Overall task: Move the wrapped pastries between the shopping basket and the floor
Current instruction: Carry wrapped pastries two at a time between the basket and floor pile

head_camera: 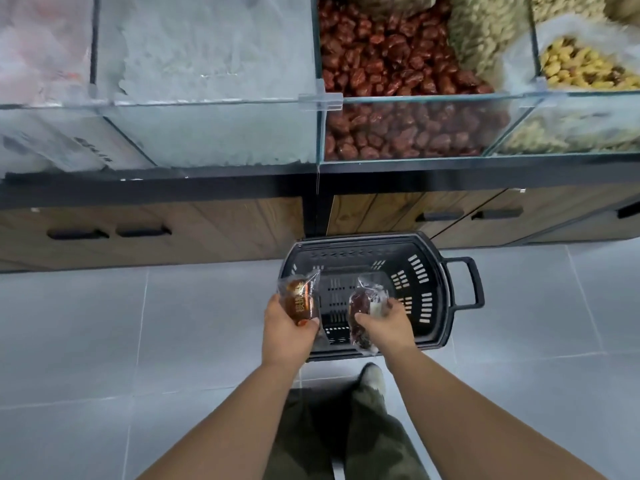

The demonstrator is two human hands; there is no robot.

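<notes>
Left hand (287, 327) gripping one wrapped pastry (299, 299), right hand (384, 323) gripping a second pastry (363, 306), both over the shopping basket (437, 271); neither yet set down.

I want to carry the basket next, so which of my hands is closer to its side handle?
Right. The right hand, holding a dark wrapped pastry, is over the basket on the handle side; the left hand, holding an orange wrapped pastry, is at the opposite edge.
</notes>
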